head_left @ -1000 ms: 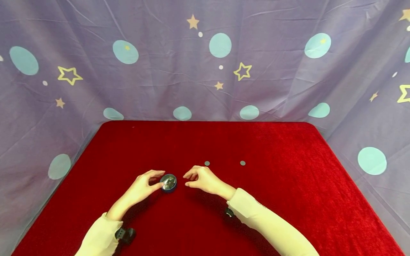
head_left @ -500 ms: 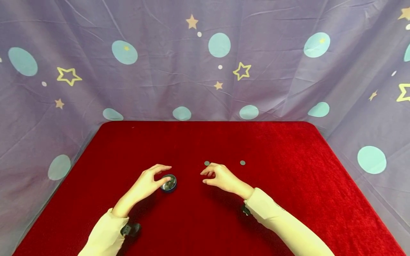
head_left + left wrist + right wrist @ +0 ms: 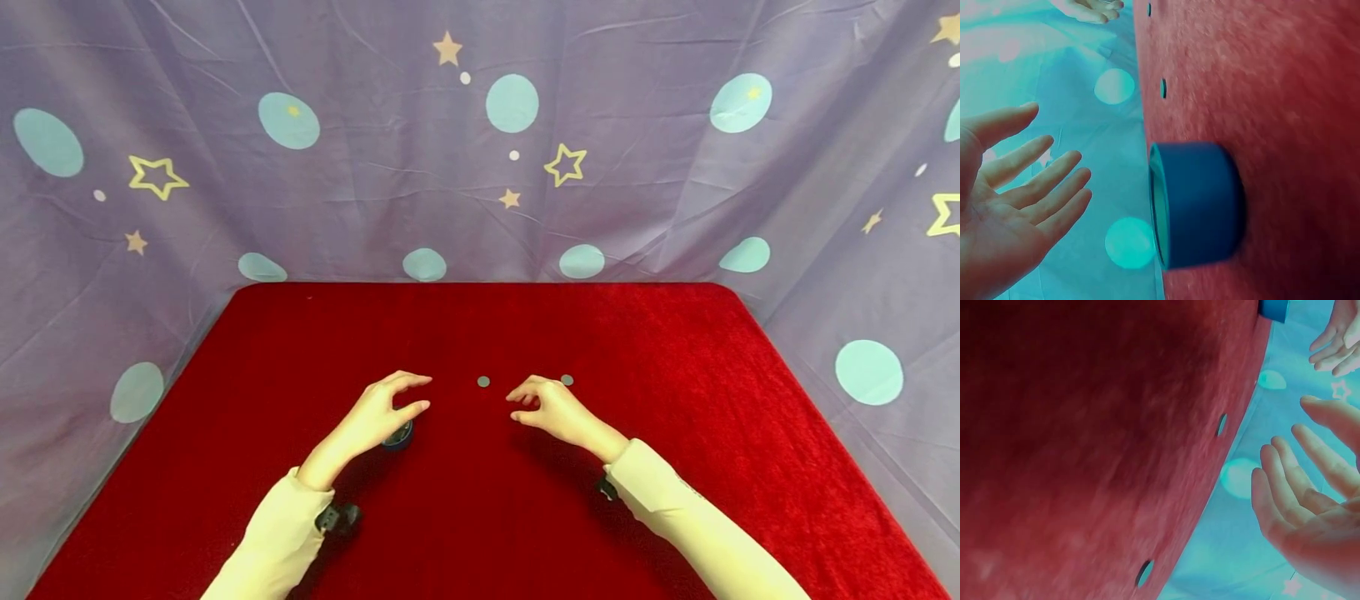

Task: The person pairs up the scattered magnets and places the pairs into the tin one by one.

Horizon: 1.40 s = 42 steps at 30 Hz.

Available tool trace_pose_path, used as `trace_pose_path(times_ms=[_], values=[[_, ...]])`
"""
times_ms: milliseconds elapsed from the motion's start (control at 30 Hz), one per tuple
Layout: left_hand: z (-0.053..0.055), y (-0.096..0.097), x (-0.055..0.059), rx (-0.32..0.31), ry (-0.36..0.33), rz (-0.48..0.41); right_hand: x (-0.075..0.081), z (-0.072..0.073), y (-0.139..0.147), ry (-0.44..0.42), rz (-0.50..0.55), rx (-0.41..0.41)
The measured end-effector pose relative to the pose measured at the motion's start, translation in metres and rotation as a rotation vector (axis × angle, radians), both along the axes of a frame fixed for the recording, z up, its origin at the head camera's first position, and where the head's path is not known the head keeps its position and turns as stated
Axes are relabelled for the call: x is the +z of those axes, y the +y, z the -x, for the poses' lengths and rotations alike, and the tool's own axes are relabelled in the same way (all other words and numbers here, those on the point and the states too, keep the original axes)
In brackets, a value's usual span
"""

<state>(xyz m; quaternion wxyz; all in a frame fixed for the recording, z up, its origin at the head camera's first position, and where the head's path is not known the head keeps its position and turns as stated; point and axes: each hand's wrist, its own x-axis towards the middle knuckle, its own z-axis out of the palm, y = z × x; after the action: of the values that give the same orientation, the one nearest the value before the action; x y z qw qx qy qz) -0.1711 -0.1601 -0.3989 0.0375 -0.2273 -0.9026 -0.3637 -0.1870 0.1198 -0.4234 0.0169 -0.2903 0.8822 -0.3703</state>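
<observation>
My left hand (image 3: pixel 381 415) hovers over the table with its fingers spread and nothing in its grasp. Behind and beneath it a small round blue tin (image 3: pixel 397 439) is partly hidden in the head view. In the left wrist view the tin (image 3: pixel 1200 203) stands upright on the cloth, apart from the relaxed fingers. My right hand (image 3: pixel 561 417) is also raised, its fingers loosely bent and holding nothing. Two flat grey coin-like discs lie on the cloth: one disc (image 3: pixel 483 382) between the hands, the other disc (image 3: pixel 567 380) just beyond the right hand.
A red velvety cloth (image 3: pixel 675 350) covers the table. Behind it and along both sides hangs a purple curtain (image 3: pixel 420 167) printed with stars and dots. Dark devices are strapped at both wrists, under the pale sleeves (image 3: pixel 281 521).
The left hand has let go of the tin and moved right and up, now overlapping it. The right hand has moved right, past the nearer disc. Tin and discs stay in place.
</observation>
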Motion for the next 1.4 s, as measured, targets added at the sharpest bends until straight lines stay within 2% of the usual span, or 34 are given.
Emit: trace_pose_path(times_ms=[267, 533, 900, 1400], values=[[0.009, 0.023, 0.001, -0.023, -0.003, -0.041, -0.002, 0.005, 0.021, 0.085, -0.021, -0.025], [0.018, 0.046, -0.002, -0.041, -0.037, -0.068, -0.002, 0.01, 0.038, 0.083, -0.016, -0.069], [0.033, 0.068, -0.009, -0.059, -0.082, -0.078, -0.004, 0.022, 0.056, 0.079, -0.061, -0.11], [0.052, 0.087, -0.025, -0.021, -0.106, 0.044, -0.013, 0.04, 0.071, 0.042, -0.081, -0.143]])
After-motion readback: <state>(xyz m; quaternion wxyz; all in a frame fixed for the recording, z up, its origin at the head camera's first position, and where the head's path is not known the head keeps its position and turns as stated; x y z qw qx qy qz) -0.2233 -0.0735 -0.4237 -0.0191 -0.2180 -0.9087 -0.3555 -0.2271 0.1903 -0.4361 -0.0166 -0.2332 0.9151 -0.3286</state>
